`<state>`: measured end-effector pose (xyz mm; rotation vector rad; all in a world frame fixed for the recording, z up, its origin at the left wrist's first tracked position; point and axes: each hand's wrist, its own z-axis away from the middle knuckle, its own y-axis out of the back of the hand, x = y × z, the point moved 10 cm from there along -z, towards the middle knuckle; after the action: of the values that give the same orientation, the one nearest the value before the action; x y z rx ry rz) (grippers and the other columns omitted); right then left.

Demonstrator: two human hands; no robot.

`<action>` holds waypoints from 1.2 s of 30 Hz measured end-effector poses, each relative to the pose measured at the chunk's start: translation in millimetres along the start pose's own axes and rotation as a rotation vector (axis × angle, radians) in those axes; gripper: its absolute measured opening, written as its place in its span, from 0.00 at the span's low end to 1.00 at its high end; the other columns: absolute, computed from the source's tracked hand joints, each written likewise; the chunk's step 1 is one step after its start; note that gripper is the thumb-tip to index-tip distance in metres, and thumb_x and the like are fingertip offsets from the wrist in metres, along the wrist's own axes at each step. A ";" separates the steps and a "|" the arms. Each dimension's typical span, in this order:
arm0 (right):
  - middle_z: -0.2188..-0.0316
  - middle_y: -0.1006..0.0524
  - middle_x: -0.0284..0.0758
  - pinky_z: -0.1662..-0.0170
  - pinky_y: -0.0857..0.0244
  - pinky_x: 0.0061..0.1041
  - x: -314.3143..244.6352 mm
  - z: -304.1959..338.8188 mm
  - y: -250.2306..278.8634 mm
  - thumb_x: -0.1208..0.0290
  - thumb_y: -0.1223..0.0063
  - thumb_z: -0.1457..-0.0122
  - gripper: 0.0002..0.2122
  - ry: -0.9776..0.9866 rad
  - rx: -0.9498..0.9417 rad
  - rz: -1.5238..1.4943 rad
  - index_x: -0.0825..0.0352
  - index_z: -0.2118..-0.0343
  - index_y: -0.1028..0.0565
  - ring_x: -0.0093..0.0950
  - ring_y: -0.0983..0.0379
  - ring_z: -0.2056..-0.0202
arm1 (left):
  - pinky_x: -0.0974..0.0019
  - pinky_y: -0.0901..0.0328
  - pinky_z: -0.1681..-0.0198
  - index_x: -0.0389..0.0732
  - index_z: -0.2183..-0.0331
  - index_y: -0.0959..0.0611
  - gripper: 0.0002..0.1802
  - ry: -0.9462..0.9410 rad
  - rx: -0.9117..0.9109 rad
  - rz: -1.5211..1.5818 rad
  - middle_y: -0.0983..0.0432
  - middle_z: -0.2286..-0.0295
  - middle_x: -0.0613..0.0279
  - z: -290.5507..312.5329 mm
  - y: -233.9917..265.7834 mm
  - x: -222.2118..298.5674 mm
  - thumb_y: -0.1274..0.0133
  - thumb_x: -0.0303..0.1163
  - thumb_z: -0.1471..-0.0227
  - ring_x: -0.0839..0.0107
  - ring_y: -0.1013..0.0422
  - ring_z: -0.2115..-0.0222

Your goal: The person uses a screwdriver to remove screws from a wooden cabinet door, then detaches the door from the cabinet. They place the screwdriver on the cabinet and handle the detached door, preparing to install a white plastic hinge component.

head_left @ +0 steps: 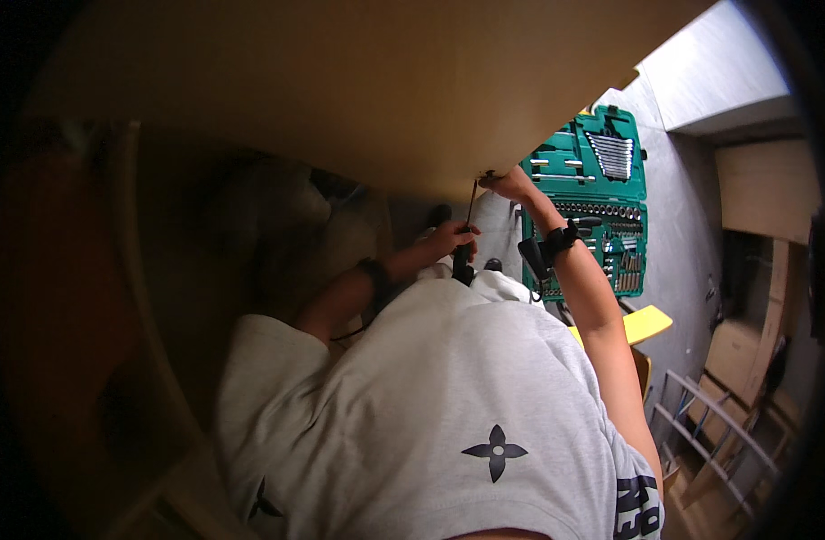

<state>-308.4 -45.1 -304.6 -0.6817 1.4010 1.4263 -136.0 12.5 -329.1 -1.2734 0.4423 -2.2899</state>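
A workshop, or a space used like one, is indicated: right of the right grip point(515, 185), wrenches point(612, 155) and sockets point(610, 212) are held in rows in an open green tool case point(597, 188); farther right, a grey floor point(675, 243) is seen, bordered by wooden boards point(761, 191) and a ladder-like metal frame point(718, 409).

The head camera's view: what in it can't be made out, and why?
All in the head view:
Tip of the thin-shafted, dark-handled tool: too small and dim against the broad light-brown panel.
Anything under the right hand: hidden by its fingers.
The panel's full extent: cut off by the upper edge.
Part of the open green tool case: behind the right forearm.
Shapes beyond the left hand: dark, blurred.
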 end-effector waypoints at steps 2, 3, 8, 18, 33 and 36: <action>0.67 0.24 0.45 0.63 0.34 0.35 4.1 0.0 0.2 0.62 0.38 0.59 0.19 0.032 0.059 0.051 0.63 0.62 0.25 0.43 0.27 0.63 | 0.63 0.34 0.68 0.33 0.62 0.31 0.13 -0.078 0.222 -0.144 0.27 0.76 0.57 2.3 1.6 -0.5 0.54 0.32 0.46 0.66 0.28 0.73; 0.66 0.23 0.44 0.63 0.34 0.36 5.1 -1.3 -1.3 0.60 0.39 0.58 0.19 0.066 0.073 0.075 0.62 0.62 0.25 0.43 0.27 0.62 | 0.63 0.34 0.70 0.33 0.63 0.30 0.13 -0.084 0.348 -0.168 0.27 0.78 0.58 4.1 2.7 -4.7 0.53 0.32 0.47 0.66 0.28 0.75; 0.67 0.23 0.44 0.62 0.34 0.36 16.1 -4.5 -13.6 0.58 0.41 0.56 0.19 0.054 0.046 0.090 0.62 0.62 0.24 0.43 0.27 0.62 | 0.55 0.34 0.79 0.36 0.65 0.25 0.12 -0.359 1.038 -0.929 0.26 0.80 0.48 34.7 -5.5 22.6 0.50 0.32 0.53 0.55 0.28 0.81; 0.64 0.24 0.45 0.59 0.35 0.39 -48.2 75.4 -93.6 0.56 0.45 0.53 0.21 0.149 -0.190 0.302 0.63 0.58 0.28 0.46 0.29 0.59 | 0.53 0.33 0.72 0.35 0.66 0.25 0.16 -0.209 1.249 -1.238 0.26 0.75 0.44 131.7 -7.1 -46.2 0.50 0.23 0.64 0.49 0.28 0.72; 0.66 0.27 0.45 0.64 0.35 0.36 -176.4 139.9 -315.6 0.55 0.40 0.53 0.26 0.404 -0.346 0.400 0.69 0.58 0.35 0.39 0.28 0.66 | 0.60 0.37 0.58 0.34 0.60 0.28 0.17 0.158 1.603 0.159 0.27 0.62 0.49 391.8 -196.5 -594.9 0.58 0.37 0.45 0.55 0.30 0.61; 0.73 0.26 0.43 0.67 0.36 0.33 -217.6 131.8 -357.8 0.54 0.41 0.52 0.22 0.486 -0.450 0.367 0.70 0.67 0.32 0.36 0.27 0.70 | 0.60 0.37 0.73 0.32 0.65 0.27 0.14 0.592 1.446 0.329 0.30 0.75 0.50 392.5 -301.4 -683.8 0.58 0.35 0.44 0.62 0.32 0.75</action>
<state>123.9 -28.6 -229.8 -1.1621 1.6473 1.9918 433.4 622.2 -457.5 0.1827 -0.7045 -1.8387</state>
